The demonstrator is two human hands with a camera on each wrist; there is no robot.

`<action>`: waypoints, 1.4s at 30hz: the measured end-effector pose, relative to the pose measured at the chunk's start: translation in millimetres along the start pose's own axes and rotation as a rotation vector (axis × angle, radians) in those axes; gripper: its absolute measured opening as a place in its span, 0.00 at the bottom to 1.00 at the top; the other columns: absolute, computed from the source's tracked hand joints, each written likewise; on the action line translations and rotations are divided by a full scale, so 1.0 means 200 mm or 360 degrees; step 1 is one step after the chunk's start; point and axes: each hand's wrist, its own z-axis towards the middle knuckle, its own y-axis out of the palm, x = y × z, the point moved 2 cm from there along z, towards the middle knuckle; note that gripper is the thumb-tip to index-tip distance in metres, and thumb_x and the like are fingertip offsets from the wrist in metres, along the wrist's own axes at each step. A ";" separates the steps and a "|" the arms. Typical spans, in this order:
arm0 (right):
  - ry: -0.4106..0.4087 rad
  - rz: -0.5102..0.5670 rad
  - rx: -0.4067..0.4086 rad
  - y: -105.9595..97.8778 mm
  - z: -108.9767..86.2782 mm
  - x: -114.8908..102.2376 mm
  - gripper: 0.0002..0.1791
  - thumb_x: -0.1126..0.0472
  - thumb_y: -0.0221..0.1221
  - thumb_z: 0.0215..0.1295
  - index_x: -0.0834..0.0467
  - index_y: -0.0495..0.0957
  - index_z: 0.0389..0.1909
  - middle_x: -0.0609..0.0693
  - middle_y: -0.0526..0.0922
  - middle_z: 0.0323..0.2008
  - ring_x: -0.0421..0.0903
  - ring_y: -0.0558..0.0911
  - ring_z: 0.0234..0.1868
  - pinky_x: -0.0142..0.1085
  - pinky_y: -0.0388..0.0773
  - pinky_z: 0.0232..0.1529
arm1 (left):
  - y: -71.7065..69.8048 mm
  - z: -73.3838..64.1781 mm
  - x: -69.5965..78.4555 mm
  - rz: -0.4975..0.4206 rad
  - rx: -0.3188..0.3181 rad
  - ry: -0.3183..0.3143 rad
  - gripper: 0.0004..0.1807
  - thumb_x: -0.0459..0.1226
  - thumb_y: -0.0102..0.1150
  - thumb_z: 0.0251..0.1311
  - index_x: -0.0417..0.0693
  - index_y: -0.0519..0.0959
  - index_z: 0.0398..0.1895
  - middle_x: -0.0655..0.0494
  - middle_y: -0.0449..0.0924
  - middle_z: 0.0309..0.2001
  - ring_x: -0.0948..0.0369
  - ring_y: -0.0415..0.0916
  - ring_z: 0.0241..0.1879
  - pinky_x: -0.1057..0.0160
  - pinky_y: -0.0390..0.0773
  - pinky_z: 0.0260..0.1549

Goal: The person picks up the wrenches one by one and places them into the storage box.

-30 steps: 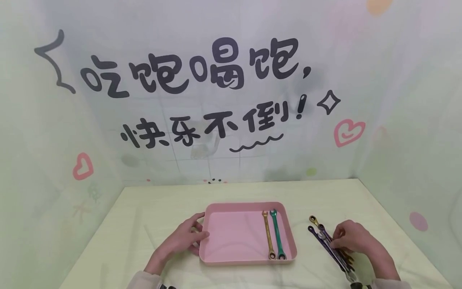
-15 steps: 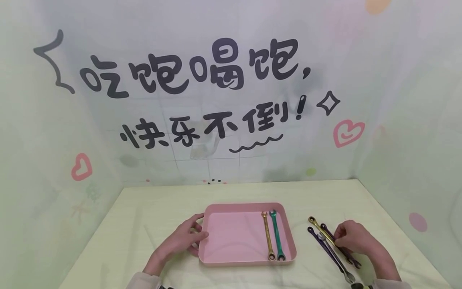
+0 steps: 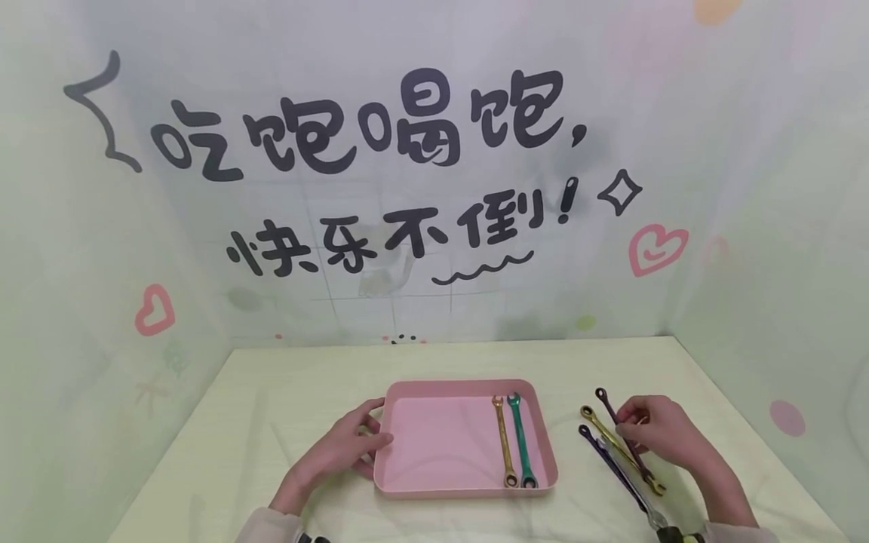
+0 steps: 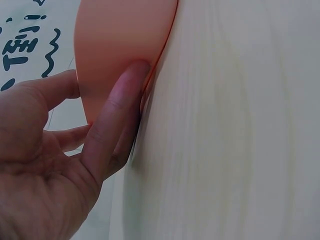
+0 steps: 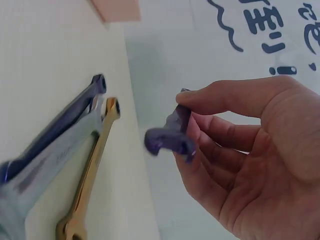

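My left hand (image 3: 342,446) grips the left side of a pink tray (image 3: 434,445), thumb over its rim. In the tray, a gold wrench (image 3: 504,441) and a green wrench (image 3: 521,441) lie side by side near the right wall. Over the table right of the tray, my right hand (image 3: 661,431) pinches a dark purple wrench (image 5: 172,135) between thumb and fingers, its open end toward the wrist camera. Below it lie another gold wrench (image 5: 92,175), a silver wrench (image 5: 55,150) and a dark blue-purple wrench (image 5: 62,112), close together.
The pale wooden table (image 3: 271,407) is enclosed by light walls at the back and both sides. The back wall (image 3: 380,302) carries black lettering. The tray stands near the table's middle, with the loose wrenches to its right.
My right hand has drawn the dark purple wrench out of the pile and lifted it up and away. The gold wrench there now shows more fully. My left hand has stayed on the tray.
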 end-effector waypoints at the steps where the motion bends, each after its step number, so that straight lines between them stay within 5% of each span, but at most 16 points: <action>1: -0.0007 0.0009 0.0008 0.01 0.00 -0.02 0.09 0.67 0.64 0.65 0.69 0.80 0.41 0.52 0.81 0.29 0.43 0.82 0.26 0.33 0.87 0.25 | 0.00 0.00 0.00 0.0000 -0.0002 0.0002 0.42 0.38 0.64 0.70 0.42 0.54 0.81 0.40 0.69 0.50 0.55 0.83 0.36 0.50 0.92 0.29; 13: -0.0107 0.0212 0.0004 0.17 0.06 -0.29 0.09 0.66 0.65 0.64 0.67 0.79 0.41 0.53 0.82 0.26 0.45 0.83 0.23 0.36 0.87 0.25 | -0.01 -0.01 0.00 0.0006 -0.0010 0.0016 0.42 0.38 0.64 0.70 0.41 0.54 0.81 0.39 0.70 0.51 0.54 0.83 0.36 0.50 0.92 0.28; 31: 0.0035 0.0340 0.0210 0.59 0.22 -0.58 0.04 0.70 0.67 0.62 0.66 0.82 0.36 0.53 0.84 0.23 0.45 0.84 0.19 0.41 0.89 0.23 | -0.01 0.01 -0.01 0.0005 -0.0001 0.0006 0.42 0.39 0.65 0.69 0.43 0.55 0.81 0.40 0.70 0.51 0.54 0.83 0.36 0.51 0.92 0.29; 42: -0.0122 0.0008 0.0282 0.80 0.27 -0.55 0.05 0.71 0.72 0.56 0.65 0.84 0.27 0.48 0.79 0.18 0.39 0.75 0.14 0.26 0.73 0.14 | -0.01 0.00 -0.01 0.0007 0.0020 0.0015 0.43 0.39 0.66 0.68 0.43 0.55 0.81 0.40 0.71 0.50 0.55 0.83 0.36 0.51 0.92 0.28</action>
